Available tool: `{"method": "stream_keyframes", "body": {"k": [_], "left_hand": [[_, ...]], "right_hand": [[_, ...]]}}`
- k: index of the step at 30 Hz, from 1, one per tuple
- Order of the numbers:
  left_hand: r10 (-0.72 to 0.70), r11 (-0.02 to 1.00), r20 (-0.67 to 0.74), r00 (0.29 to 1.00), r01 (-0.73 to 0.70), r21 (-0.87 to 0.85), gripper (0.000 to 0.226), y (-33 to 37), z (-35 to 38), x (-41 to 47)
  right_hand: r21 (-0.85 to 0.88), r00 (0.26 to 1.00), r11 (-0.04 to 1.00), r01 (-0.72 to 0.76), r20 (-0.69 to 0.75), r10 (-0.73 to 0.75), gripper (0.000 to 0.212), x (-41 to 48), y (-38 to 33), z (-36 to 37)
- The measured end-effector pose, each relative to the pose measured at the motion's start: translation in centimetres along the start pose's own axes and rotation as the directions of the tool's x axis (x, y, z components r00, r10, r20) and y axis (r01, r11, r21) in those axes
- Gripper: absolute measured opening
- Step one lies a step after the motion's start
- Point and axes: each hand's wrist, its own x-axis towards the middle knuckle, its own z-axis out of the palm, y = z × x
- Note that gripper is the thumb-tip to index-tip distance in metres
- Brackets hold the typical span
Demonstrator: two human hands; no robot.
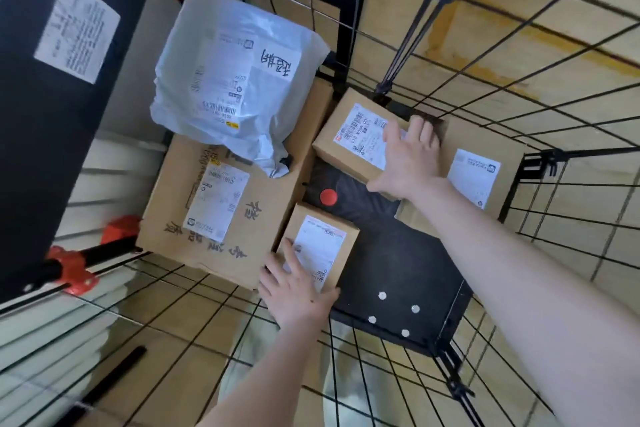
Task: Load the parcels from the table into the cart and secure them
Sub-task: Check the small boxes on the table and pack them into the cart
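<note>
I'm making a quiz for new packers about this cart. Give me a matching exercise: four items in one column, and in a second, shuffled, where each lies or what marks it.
Items:
1 white bag
2 near box
3 far box
4 black bag

States:
A right hand rests on it
B bears a red dot
C lies on the big box
D left hand rests on it

Pairs: 1-C; 2-D; 3-A; 4-B

Bag atop box (in cart)
</note>
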Motion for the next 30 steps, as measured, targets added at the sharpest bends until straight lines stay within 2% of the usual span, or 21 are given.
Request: {"method": "stream_keyframes", "body": {"k": [6,10,12,15,17,19,22,24,27,30], "left_hand": [[0.001,1.000,-0.042,0.999,-0.002,-0.027,0.119,0.2,-0.7,-0.2],[0.091,0.993,-0.062,0.994,-0.095,-0.063,0.112,0.2,-2.5,1.3],[0.143,0.983,-0.104,0.984,-0.154,-0.104,0.098,0.2,-3.7,2.5],[0.199,0.959,-0.152,0.968,-0.225,-0.173,0.064,0.2,-5.3,4.4],[0.257,0.922,-0.169,0.951,-0.294,-0.253,0.043,0.3,-6.4,5.4],[0.344,0.866,-0.201,0.917,-0.393,-0.308,0.035,0.5,-7.2,6.3],[0.467,0.792,-0.245,0.850,-0.525,-0.312,0.038,0.9,-7.9,7.5],[0.520,0.757,-0.247,0.817,-0.575,-0.309,0.046,0.9,-8.2,8.2],[0.593,0.713,-0.212,0.777,-0.629,-0.310,0.062,0.6,-8.4,8.8],[0.646,0.704,-0.161,0.746,-0.664,-0.251,0.080,0.3,-8.6,8.9]], "right_hand": [[0.120,0.988,0.981,-0.155,-0.001,0.156,0.097,-2.6,-1.2,0.3],[0.163,0.971,0.957,-0.239,0.014,0.240,0.101,-3.8,-2.2,0.3],[0.173,0.959,0.943,-0.284,0.033,0.283,0.103,-4.3,-2.7,0.2],[0.223,0.931,0.904,-0.364,0.052,0.362,0.104,-4.8,-3.3,0.2],[0.300,0.899,0.849,-0.435,0.086,0.430,0.104,-5.0,-3.8,0.1],[0.400,0.848,0.752,-0.523,0.158,0.506,0.103,-5.0,-4.5,0.2],[0.552,0.759,0.545,-0.631,0.291,0.583,0.105,-4.8,-6.0,0.6],[0.610,0.724,0.440,-0.659,0.357,0.591,0.115,-4.7,-7.1,1.2],[0.632,0.740,0.424,-0.649,0.397,0.543,0.123,-4.8,-8.8,2.1],[0.673,0.818,0.489,-0.554,0.332,0.469,0.112,-5.6,-9.3,2.9]]}}
